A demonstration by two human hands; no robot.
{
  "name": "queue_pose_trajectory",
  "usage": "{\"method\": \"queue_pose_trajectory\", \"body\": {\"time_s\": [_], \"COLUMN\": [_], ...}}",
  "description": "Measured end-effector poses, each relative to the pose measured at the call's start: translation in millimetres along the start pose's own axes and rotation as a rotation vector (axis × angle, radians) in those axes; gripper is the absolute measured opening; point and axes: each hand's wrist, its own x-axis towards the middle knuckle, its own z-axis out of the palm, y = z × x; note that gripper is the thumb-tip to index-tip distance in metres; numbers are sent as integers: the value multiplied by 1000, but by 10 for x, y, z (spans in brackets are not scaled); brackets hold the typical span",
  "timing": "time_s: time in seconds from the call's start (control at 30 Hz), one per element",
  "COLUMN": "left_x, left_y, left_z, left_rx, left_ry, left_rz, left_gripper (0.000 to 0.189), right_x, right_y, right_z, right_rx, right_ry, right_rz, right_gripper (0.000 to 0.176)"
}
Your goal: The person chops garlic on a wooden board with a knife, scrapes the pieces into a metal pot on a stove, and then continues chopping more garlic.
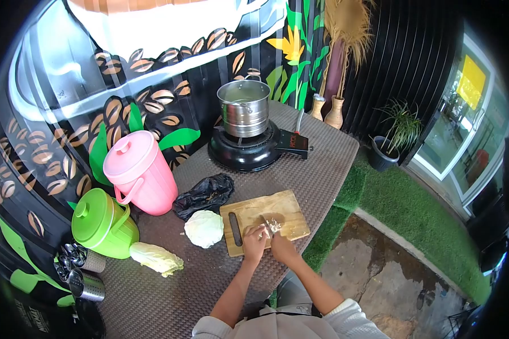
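Chopping appears in hand; the right hand (pixel 283 250) grips a knife (pixel 268 222) at chopped pieces (pixel 276 227) on the wooden cutting board (pixel 291 210); left hand (pixel 254 244) close beside, grip unclear; further cuts call for clear fingertips.

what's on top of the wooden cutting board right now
On the board, small pale chopped pieces lie by a knife held in the right hand. Anything beneath the left hand is covered.

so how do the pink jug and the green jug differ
The pink jug looks taller and slimmer, the green jug squatter. The pink jug's handle is on its left as pictured, the green jug's on its right. Both are closed with knobbed lids.
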Motion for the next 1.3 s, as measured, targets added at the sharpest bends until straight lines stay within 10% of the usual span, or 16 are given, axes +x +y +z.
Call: {"method": "queue_pose_trajectory", "body": {"time_s": [1.3], "left_x": [-18], "left_y": [-28], "left_z": [38], "left_rx": [28], "left_ry": [25], "left_rz": [32], "left_gripper": [14], "right_x": [46], "right_y": [-62], "right_z": [-5], "right_rx": [141], "right_ry": [65], "right_rz": [44], "right_gripper": [26]}}
